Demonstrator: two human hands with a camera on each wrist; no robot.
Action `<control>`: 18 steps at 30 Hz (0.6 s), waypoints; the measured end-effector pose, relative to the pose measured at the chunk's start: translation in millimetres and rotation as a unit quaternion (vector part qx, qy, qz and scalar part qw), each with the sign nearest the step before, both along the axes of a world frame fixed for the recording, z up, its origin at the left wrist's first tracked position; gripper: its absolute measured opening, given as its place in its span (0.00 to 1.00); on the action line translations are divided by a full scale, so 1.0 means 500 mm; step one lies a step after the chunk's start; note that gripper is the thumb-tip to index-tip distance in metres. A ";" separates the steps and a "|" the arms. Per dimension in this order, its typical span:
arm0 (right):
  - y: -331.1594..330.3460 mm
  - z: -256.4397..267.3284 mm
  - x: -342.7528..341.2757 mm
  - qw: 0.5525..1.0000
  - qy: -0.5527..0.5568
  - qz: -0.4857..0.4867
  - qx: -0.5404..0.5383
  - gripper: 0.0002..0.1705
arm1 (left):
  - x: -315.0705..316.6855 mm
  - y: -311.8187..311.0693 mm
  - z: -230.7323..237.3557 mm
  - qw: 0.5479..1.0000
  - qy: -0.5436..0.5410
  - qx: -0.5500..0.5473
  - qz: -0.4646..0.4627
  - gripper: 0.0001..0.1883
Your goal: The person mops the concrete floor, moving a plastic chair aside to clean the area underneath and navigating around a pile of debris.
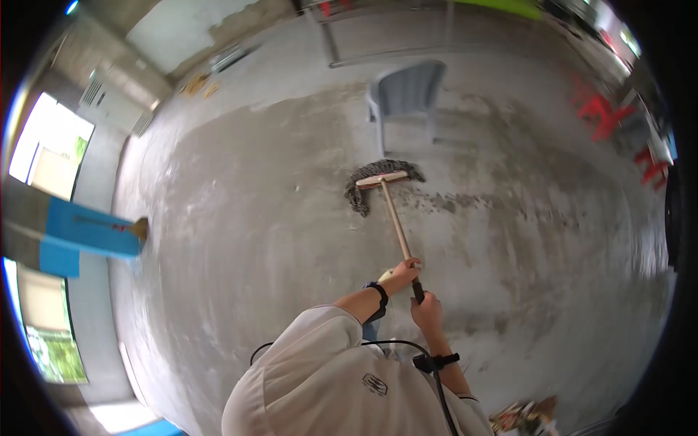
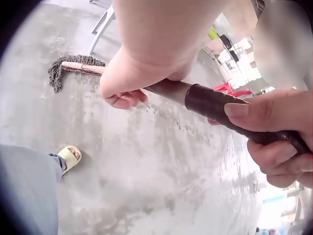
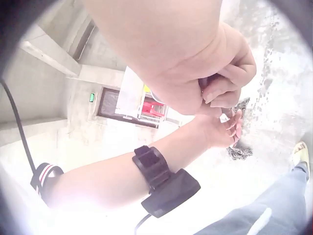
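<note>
A mop with a pale wooden handle [image 1: 395,218] lies slanting over the wet floor, its grey string head [image 1: 361,178] spread on the concrete. My left hand [image 1: 406,270] grips the handle nearer the mop head. Behind it, my right hand [image 1: 427,311] holds the dark grip at the end. In the left wrist view, the thumb and fingers of the right hand [image 2: 279,129] curl round the dark grip [image 2: 210,105]. The right wrist view shows the left hand [image 3: 222,131] beyond the right hand [image 3: 227,73], with grey strings [image 3: 239,153] partly visible.
A grey plastic chair [image 1: 407,91] stands just beyond the mop head. Red stools [image 1: 603,116] are at the far right. A broom [image 1: 138,229] is by the left wall, and a pile of litter [image 1: 525,418] is at the lower right. A foot in a yellow slipper [image 2: 71,157] is close by.
</note>
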State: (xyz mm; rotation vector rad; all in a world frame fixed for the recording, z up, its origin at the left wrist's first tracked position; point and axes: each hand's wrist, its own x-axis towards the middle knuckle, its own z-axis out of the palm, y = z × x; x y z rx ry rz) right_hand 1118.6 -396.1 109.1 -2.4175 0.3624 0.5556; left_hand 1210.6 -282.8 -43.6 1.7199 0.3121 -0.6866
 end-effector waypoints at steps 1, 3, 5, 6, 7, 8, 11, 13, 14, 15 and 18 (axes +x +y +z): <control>0.012 0.008 0.050 1.000 0.008 0.010 0.015 0.13 | 0.048 0.013 0.018 1.000 -0.002 -0.001 0.023 0.20; 0.025 0.055 0.111 0.999 0.005 0.044 -0.010 0.13 | 0.106 0.019 0.032 0.999 0.024 0.004 -0.033 0.20; 0.013 0.075 0.143 0.999 0.022 0.037 -0.015 0.13 | 0.147 0.013 0.032 0.998 0.023 0.003 -0.061 0.20; 0.009 0.096 0.152 0.998 0.036 0.050 -0.020 0.14 | 0.146 0.003 0.032 0.994 0.013 0.003 -0.108 0.19; 0.001 0.085 0.147 0.997 0.045 0.063 -0.026 0.14 | 0.132 -0.022 0.019 0.995 0.021 -0.004 -0.095 0.19; -0.014 0.061 0.140 0.996 0.060 0.067 -0.009 0.15 | 0.122 -0.054 0.007 0.993 0.054 0.082 -0.060 0.19; -0.051 0.017 0.082 0.992 0.087 0.094 0.013 0.18 | 0.069 -0.083 0.036 0.975 0.103 0.188 -0.064 0.18; -0.084 -0.036 0.017 0.989 0.120 0.081 0.006 0.21 | 0.012 -0.087 0.060 0.972 0.085 0.201 -0.088 0.21; -0.104 -0.048 -0.015 0.990 0.117 0.075 0.001 0.21 | -0.013 -0.100 0.071 0.973 0.080 0.197 -0.093 0.21; -0.129 -0.060 -0.051 0.993 0.082 0.084 0.030 0.21 | -0.042 -0.120 0.080 0.958 0.032 0.268 -0.096 0.22; -0.231 -0.115 -0.153 0.992 0.065 0.073 0.083 0.19 | -0.128 -0.175 0.068 0.939 -0.037 0.301 -0.161 0.24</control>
